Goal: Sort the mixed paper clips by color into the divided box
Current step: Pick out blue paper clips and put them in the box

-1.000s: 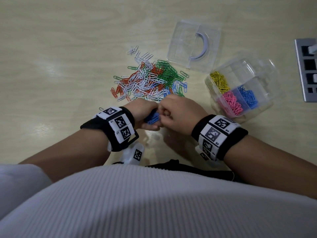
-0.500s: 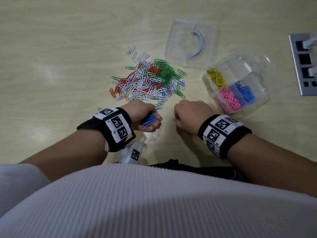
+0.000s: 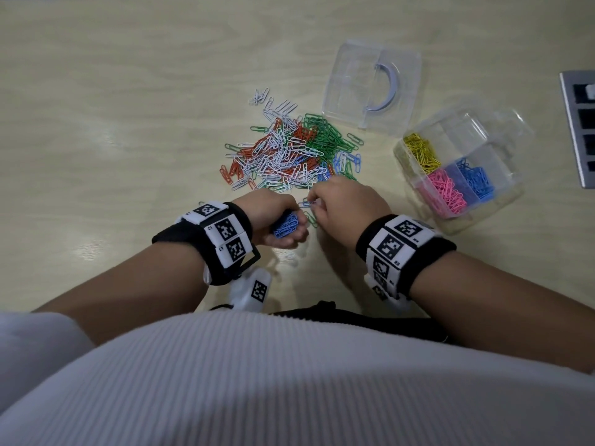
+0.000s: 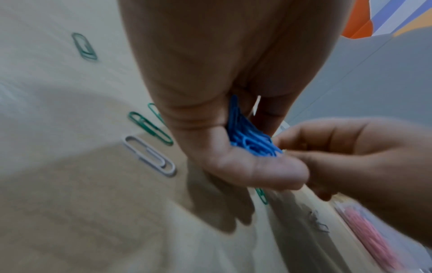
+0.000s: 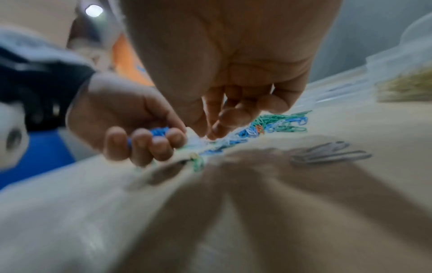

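The mixed pile of paper clips point(image 3: 286, 152), white, red, green and blue, lies on the table ahead of my hands. My left hand point(image 3: 277, 217) is curled round a bunch of blue clips point(image 3: 286, 224), also seen in the left wrist view as blue clips point(image 4: 250, 142). My right hand point(image 3: 341, 207) reaches down at the pile's near edge, and its fingertips point(image 5: 211, 134) pinch a blue clip point(image 3: 304, 205) on the table. The clear divided box point(image 3: 502, 194) stands to the right and holds yellow clips point(image 3: 418, 151), pink clips point(image 3: 446, 193) and blue clips point(image 3: 476, 181) in separate compartments.
The box's clear lid point(image 3: 373, 85) with its curved handle lies behind the pile. A grey panel point(image 3: 579, 130) sits at the table's right edge. Stray green and white clips point(image 4: 149, 155) lie near my left hand.
My right hand drew away from the left hand and moved forward to the pile's near edge. The left hand stayed put with its blue bunch.
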`<control>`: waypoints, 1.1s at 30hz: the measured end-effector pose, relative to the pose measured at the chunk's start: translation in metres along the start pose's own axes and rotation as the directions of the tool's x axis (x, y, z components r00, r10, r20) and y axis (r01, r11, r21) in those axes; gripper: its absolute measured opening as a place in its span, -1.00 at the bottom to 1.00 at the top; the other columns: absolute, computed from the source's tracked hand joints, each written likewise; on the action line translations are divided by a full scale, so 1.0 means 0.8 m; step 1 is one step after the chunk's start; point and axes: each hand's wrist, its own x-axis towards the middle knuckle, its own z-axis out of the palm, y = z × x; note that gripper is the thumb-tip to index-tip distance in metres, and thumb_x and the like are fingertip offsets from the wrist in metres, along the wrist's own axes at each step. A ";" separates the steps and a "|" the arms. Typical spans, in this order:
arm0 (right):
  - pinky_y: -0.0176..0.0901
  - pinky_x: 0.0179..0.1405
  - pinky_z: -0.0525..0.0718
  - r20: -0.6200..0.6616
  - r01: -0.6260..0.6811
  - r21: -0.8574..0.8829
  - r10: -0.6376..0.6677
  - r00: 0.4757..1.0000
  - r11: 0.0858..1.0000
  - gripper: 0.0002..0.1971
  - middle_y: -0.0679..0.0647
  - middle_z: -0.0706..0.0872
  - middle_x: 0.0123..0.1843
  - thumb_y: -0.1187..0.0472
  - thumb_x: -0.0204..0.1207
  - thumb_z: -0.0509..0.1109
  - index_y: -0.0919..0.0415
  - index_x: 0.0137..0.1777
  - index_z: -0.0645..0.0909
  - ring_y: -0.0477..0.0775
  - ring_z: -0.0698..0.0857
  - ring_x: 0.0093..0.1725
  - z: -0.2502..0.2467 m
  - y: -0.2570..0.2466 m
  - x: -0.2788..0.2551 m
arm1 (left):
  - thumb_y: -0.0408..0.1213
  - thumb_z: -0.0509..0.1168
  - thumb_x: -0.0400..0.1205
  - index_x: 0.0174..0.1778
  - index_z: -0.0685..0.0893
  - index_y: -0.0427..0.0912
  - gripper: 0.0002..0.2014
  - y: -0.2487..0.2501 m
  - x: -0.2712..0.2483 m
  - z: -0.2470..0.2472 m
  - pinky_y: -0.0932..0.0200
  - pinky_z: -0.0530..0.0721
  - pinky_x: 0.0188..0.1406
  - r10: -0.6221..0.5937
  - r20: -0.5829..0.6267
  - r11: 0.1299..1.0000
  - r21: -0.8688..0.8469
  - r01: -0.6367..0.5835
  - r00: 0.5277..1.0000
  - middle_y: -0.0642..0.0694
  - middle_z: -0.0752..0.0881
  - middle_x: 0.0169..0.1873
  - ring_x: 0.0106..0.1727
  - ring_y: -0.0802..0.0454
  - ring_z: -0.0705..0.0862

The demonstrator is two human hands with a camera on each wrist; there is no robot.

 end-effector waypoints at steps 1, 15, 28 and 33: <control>-0.01 0.02 0.53 0.011 0.025 -0.092 -0.024 1.000 0.995 -0.80 0.05 0.62 0.12 0.06 0.62 0.22 0.01 0.16 0.60 0.17 0.65 0.10 0.004 0.003 0.001 | -0.31 0.09 0.69 -0.24 0.60 -0.25 -0.75 -0.001 -0.001 -0.002 0.22 0.71 -0.31 0.003 -0.010 1.000 0.003 -0.003 1.000 -0.17 0.66 -0.43 -0.49 0.04 0.67; -0.04 0.03 0.43 0.028 -0.044 -0.242 0.052 0.998 0.969 -0.75 0.07 0.58 0.16 0.04 0.56 0.24 0.10 0.17 0.51 0.18 0.63 0.09 -0.004 0.007 0.002 | -0.37 0.08 0.68 -0.23 0.59 -0.29 -0.76 0.000 -0.003 -0.014 0.27 0.68 -0.47 0.032 -0.030 0.999 0.010 -0.032 0.999 -0.21 0.64 -0.46 -0.54 0.01 0.64; 0.00 0.08 0.45 0.027 -0.072 -0.299 0.084 0.996 0.951 -0.76 0.11 0.61 0.18 0.13 0.63 0.19 0.15 0.21 0.56 0.20 0.66 0.13 0.001 -0.001 0.007 | -0.35 0.11 0.67 -0.24 0.60 -0.29 -0.76 0.005 0.003 -0.006 0.24 0.67 -0.42 0.025 -0.028 0.999 0.024 -0.024 0.999 -0.23 0.66 -0.43 -0.51 -0.02 0.65; -0.02 0.06 0.47 0.101 -0.053 -0.282 0.084 0.991 0.958 -0.71 0.14 0.63 0.14 0.05 0.56 0.26 0.18 0.18 0.58 0.22 0.66 0.11 -0.004 -0.001 0.010 | -0.36 0.09 0.68 -0.22 0.61 -0.32 -0.76 0.008 0.006 0.000 0.27 0.67 -0.51 0.030 -0.018 1.000 0.006 -0.030 0.999 -0.25 0.65 -0.43 -0.52 -0.02 0.65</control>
